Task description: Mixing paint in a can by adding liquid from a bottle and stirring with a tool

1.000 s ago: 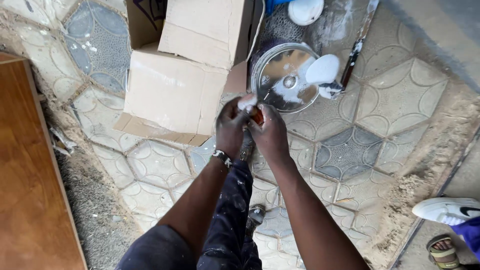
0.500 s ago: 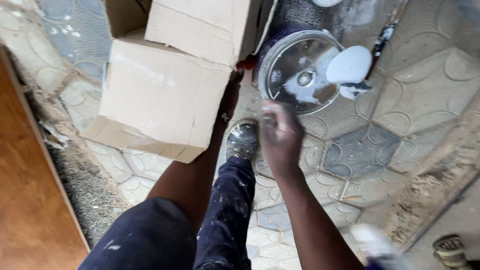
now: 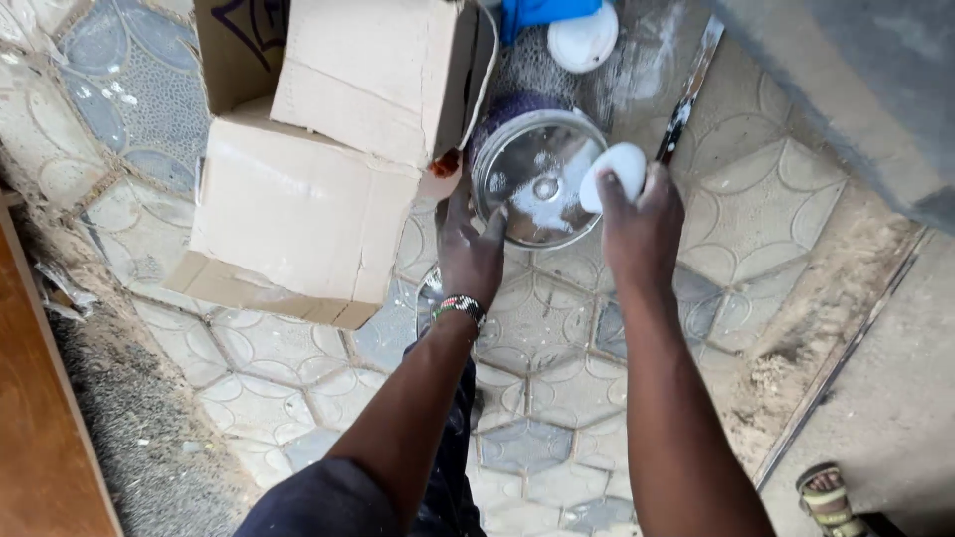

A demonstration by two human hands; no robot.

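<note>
A round metal tin (image 3: pixel 537 179) with white paste smeared inside stands on the patterned paving. My right hand (image 3: pixel 642 224) grips a white rounded pad (image 3: pixel 617 169) at the tin's right rim. My left hand (image 3: pixel 470 249), with a beaded wristband, rests with fingers spread against the tin's left side, beside a small orange thing (image 3: pixel 446 164) at the box edge.
A large cardboard box (image 3: pixel 318 149) with open flaps lies left of the tin. A white lid (image 3: pixel 585 40) and blue cloth (image 3: pixel 537 12) sit behind it, a long knife-like tool (image 3: pixel 686 99) to the right. Brown wooden board (image 3: pixel 40 428) at left; another person's sandalled foot (image 3: pixel 831 492) at lower right.
Both hands were together near my knee; they have now reached forward to the tin, the right taking hold of the white pad, the left spreading at the tin's side.
</note>
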